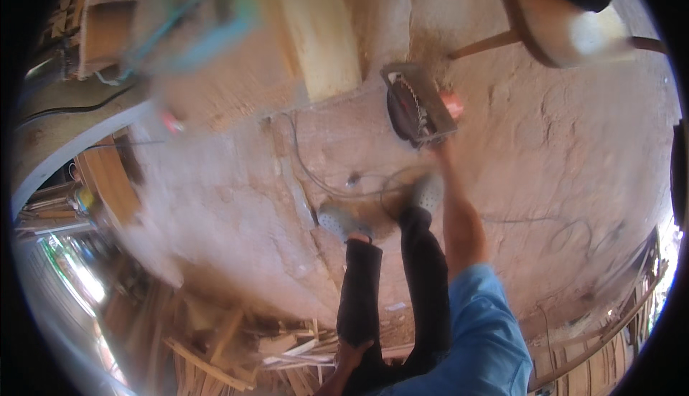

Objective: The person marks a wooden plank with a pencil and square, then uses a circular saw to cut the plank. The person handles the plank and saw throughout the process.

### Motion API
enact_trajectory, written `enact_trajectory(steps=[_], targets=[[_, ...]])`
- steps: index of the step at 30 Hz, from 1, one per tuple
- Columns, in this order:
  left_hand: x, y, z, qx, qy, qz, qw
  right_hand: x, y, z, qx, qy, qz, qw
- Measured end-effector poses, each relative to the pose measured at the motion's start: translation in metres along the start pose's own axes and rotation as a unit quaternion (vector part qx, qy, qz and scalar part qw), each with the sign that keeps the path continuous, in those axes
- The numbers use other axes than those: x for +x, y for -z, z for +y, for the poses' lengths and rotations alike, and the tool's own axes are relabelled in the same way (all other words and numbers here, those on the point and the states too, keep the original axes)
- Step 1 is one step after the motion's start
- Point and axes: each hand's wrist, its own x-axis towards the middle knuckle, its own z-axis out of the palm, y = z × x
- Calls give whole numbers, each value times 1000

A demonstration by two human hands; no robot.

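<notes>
A handheld circular saw [432,102] hangs from my outstretched right arm, its toothed blade [409,105] and flat metal base turned toward me. Orange-red casing shows on its right side. My right hand [439,146] is closed on the saw, though the saw hides most of the fingers. Lower down, my left hand [352,355] rests against my dark trouser leg, holding nothing that I can see; its fingers show only in part and look laid along the cloth. The saw is above the floor, ahead of my grey clogs [429,191].
A dark cable [308,170] loops over the dusty floor beside my feet. Ahead stands a pale wooden board [316,30], with a blurred turquoise frame [215,37] to its left. A chair-like piece [552,37] is at the upper right. Scrap wood [287,346] lies piled behind me.
</notes>
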Motion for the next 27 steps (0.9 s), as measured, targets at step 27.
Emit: enact_trajectory(steps=[27], targets=[[-84, 150, 36, -205, -303, -341, 866, -673, 79, -140, 594, -201, -31, 779]])
